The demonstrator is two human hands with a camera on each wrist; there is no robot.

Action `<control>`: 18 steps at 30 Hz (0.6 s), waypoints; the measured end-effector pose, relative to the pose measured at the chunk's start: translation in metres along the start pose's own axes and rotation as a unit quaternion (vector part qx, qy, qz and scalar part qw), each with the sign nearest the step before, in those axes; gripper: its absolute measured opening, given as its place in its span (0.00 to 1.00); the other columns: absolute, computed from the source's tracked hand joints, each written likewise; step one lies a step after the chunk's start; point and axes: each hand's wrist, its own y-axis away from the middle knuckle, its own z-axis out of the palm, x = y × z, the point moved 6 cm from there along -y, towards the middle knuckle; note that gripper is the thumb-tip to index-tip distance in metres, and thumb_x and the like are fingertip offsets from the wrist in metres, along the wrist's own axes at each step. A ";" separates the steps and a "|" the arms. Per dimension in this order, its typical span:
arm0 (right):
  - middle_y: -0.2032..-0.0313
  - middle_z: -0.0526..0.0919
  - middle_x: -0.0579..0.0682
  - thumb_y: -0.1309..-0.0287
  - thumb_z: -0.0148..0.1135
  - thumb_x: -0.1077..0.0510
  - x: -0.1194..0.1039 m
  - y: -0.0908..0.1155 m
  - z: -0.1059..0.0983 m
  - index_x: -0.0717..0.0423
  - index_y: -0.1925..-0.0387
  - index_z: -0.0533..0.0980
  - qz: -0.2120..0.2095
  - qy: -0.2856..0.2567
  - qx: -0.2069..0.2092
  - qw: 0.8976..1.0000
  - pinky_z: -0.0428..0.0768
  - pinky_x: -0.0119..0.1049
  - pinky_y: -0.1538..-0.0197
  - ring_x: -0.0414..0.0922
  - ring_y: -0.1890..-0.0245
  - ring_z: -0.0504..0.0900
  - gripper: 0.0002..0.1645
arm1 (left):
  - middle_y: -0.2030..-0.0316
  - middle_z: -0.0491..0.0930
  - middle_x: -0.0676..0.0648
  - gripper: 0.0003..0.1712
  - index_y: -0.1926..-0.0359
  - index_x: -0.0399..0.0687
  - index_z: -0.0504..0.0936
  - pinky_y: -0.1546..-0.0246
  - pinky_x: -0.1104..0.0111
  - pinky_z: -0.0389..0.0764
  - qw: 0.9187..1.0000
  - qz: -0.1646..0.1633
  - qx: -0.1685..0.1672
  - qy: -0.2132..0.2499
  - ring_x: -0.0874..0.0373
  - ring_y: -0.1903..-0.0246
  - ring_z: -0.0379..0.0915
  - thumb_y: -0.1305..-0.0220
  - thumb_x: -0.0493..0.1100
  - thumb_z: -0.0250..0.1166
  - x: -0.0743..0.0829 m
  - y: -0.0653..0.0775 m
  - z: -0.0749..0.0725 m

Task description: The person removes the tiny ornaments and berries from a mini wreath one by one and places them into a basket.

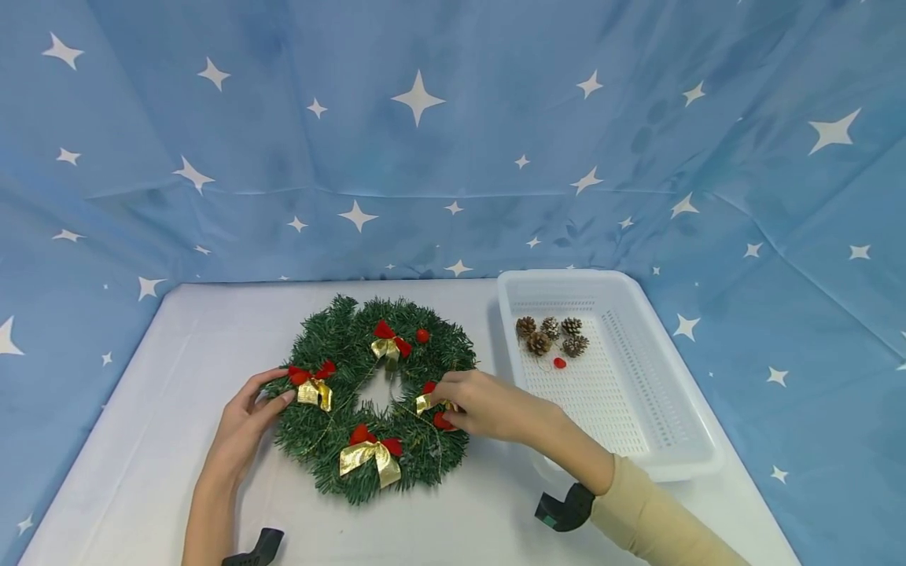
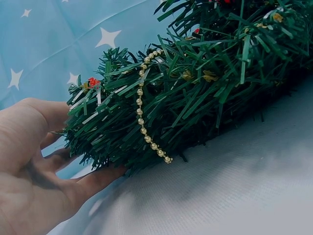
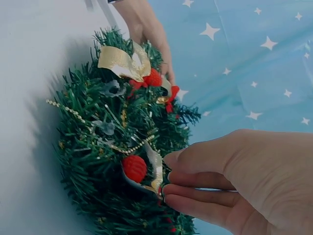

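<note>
A green Christmas wreath (image 1: 311, 460) lies flat on the white table, trimmed with gold-and-red bows and a thin gold bead string (image 2: 140, 112). My left hand (image 1: 244, 420) holds its left rim, the thumb close to the left bow (image 1: 311, 389) and the other fingers around the outer edge. On the right side, my right hand (image 1: 495, 405) pinches the right-hand bow (image 3: 155, 164) between thumb and fingertips. Beside that bow sits a red berry-like ball (image 3: 134, 169). Another red ball (image 1: 422, 336) rests in the greenery near the top bow (image 1: 389, 346).
A white plastic basket (image 1: 679, 393) stands right of the wreath. Inside are several pine cones (image 1: 539, 343) and one red ball (image 1: 560, 362). Behind the table hangs a blue cloth (image 1: 453, 157) with white stars.
</note>
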 end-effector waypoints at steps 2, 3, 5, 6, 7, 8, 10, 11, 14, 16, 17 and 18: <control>0.53 0.87 0.52 0.37 0.69 0.66 -0.001 -0.001 0.003 0.60 0.48 0.83 -0.001 0.005 -0.006 1.000 0.83 0.26 0.54 0.45 0.55 0.87 0.15 | 0.18 0.41 0.41 0.32 0.26 0.49 0.66 0.52 0.85 0.73 1.000 0.001 0.000 0.000 0.31 0.21 0.42 0.25 0.50 0.64 0.000 0.000 0.000; 0.53 0.87 0.52 0.37 0.69 0.66 -0.001 -0.001 0.005 0.60 0.48 0.83 -0.002 0.009 -0.009 1.000 0.83 0.26 0.53 0.45 0.55 0.87 0.15 | 0.18 0.41 0.40 0.32 0.26 0.49 0.66 0.52 0.85 0.73 1.000 0.002 0.000 0.000 0.31 0.21 0.42 0.25 0.50 0.64 0.000 0.000 0.000; 0.53 0.87 0.51 0.36 0.69 0.66 -0.002 -0.002 0.007 0.59 0.48 0.83 -0.004 0.015 -0.013 1.000 0.83 0.26 0.52 0.44 0.54 0.87 0.15 | 0.18 0.41 0.40 0.32 0.26 0.49 0.66 0.52 0.85 0.73 1.000 0.003 -0.001 -0.002 0.30 0.22 0.41 0.25 0.49 0.64 0.000 0.000 0.000; 0.53 0.87 0.51 0.36 0.69 0.66 -0.002 -0.002 0.008 0.59 0.49 0.84 -0.005 0.017 -0.013 1.000 0.83 0.26 0.52 0.44 0.54 0.87 0.14 | 0.18 0.41 0.40 0.32 0.26 0.49 0.66 0.52 0.84 0.74 1.000 0.003 0.000 -0.002 0.30 0.22 0.42 0.25 0.49 0.64 0.001 0.000 -0.001; 0.53 0.87 0.51 0.37 0.69 0.66 -0.002 -0.002 0.009 0.59 0.49 0.84 -0.006 0.020 -0.013 1.000 0.83 0.26 0.52 0.44 0.54 0.87 0.14 | 0.18 0.41 0.40 0.32 0.26 0.49 0.66 0.52 0.85 0.73 1.000 0.004 0.001 -0.003 0.30 0.22 0.42 0.25 0.49 0.64 0.001 0.000 -0.001; 0.53 0.87 0.51 0.37 0.69 0.65 -0.003 -0.003 0.010 0.59 0.49 0.84 -0.007 0.023 -0.014 1.000 0.83 0.26 0.52 0.44 0.54 0.87 0.14 | 0.18 0.42 0.40 0.32 0.26 0.49 0.66 0.52 0.84 0.73 1.000 0.003 0.001 -0.003 0.30 0.22 0.42 0.25 0.49 0.64 0.001 0.000 -0.001; 0.54 0.87 0.51 0.37 0.69 0.66 -0.003 -0.003 0.012 0.59 0.50 0.84 -0.007 0.028 -0.015 0.999 0.83 0.25 0.53 0.44 0.54 0.87 0.14 | 0.18 0.42 0.40 0.32 0.26 0.49 0.66 0.53 0.84 0.74 1.000 0.003 0.003 -0.004 0.31 0.22 0.43 0.25 0.49 0.64 0.001 0.000 -0.001; 0.54 0.87 0.51 0.37 0.69 0.66 -0.003 -0.004 0.013 0.59 0.50 0.84 -0.007 0.030 -0.016 0.999 0.83 0.25 0.53 0.44 0.55 0.87 0.13 | 0.18 0.42 0.40 0.32 0.26 0.49 0.67 0.53 0.84 0.74 1.000 0.002 0.002 -0.003 0.30 0.22 0.43 0.25 0.49 0.64 0.001 0.000 -0.001; 0.54 0.87 0.51 0.36 0.68 0.66 -0.003 -0.005 0.015 0.59 0.50 0.84 0.000 0.035 -0.023 0.999 0.83 0.25 0.54 0.43 0.56 0.87 0.13 | 0.18 0.42 0.40 0.32 0.26 0.49 0.66 0.53 0.84 0.74 1.000 0.002 0.002 -0.004 0.31 0.22 0.44 0.25 0.49 0.64 0.001 0.000 -0.001; 0.55 0.87 0.51 0.36 0.67 0.66 -0.002 -0.005 0.017 0.58 0.50 0.84 0.006 0.039 -0.028 0.999 0.83 0.25 0.55 0.43 0.57 0.87 0.13 | 0.18 0.43 0.40 0.32 0.26 0.49 0.66 0.52 0.83 0.74 1.000 0.003 0.001 -0.006 0.32 0.22 0.45 0.25 0.50 0.64 0.001 0.000 -0.001; 0.55 0.87 0.51 0.36 0.67 0.67 -0.002 -0.005 0.018 0.58 0.51 0.84 0.008 0.041 -0.030 0.999 0.83 0.25 0.56 0.43 0.57 0.87 0.12 | 0.18 0.44 0.40 0.32 0.26 0.49 0.66 0.52 0.83 0.74 1.000 0.004 0.002 -0.007 0.32 0.22 0.46 0.25 0.50 0.64 0.001 0.000 -0.001; 0.55 0.87 0.51 0.36 0.67 0.67 -0.002 -0.005 0.018 0.58 0.51 0.84 0.011 0.042 -0.032 0.999 0.83 0.25 0.57 0.43 0.58 0.87 0.12 | 0.18 0.44 0.40 0.32 0.26 0.49 0.66 0.52 0.83 0.75 1.000 0.004 0.002 -0.008 0.33 0.22 0.48 0.25 0.50 0.64 0.001 0.001 -0.001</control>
